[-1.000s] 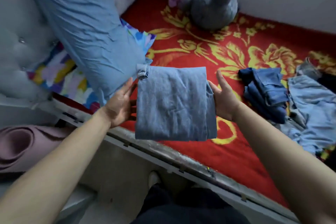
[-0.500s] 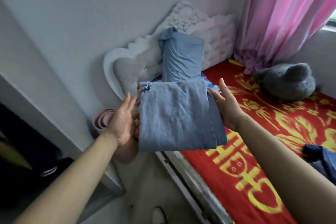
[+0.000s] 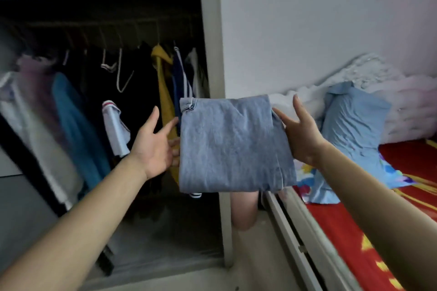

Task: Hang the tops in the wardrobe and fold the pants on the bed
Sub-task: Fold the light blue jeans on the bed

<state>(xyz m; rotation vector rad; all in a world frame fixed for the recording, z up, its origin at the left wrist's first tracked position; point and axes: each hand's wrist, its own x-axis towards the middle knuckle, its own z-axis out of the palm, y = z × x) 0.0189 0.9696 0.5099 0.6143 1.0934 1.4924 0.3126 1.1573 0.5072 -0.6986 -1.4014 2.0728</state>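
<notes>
Folded light-blue denim pants (image 3: pixel 233 145) were held up in the air, in front of the wardrobe's right edge and the white wall, well above the floor and off the bed (image 3: pixel 350 238). Left hand (image 3: pixel 155 146) pressed flat against the left side of the bundle, thumb up, fingers spread and partly hidden behind the cloth. Right hand (image 3: pixel 301 133) was pressed against the right side, fingers splayed; both hands' grip was open-palmed, squeezing the pants between them rather than curled around them. A belt loop showed at the upper left corner of the fold. Wardrobe (image 3: pixel 210 59) stood open at left, dark inside, with tops on hangers: a yellow garment (image 3: pixel 163 82), a teal one (image 3: pixel 73 125), white and dark items, blurred. At right, a blue pillow (image 3: pixel 354 123) leaned against a pale tufted headboard (image 3: pixel 402 101) over the red patterned bedcover. A bare knee (image 3: pixel 243 210) showed below the pants.
</notes>
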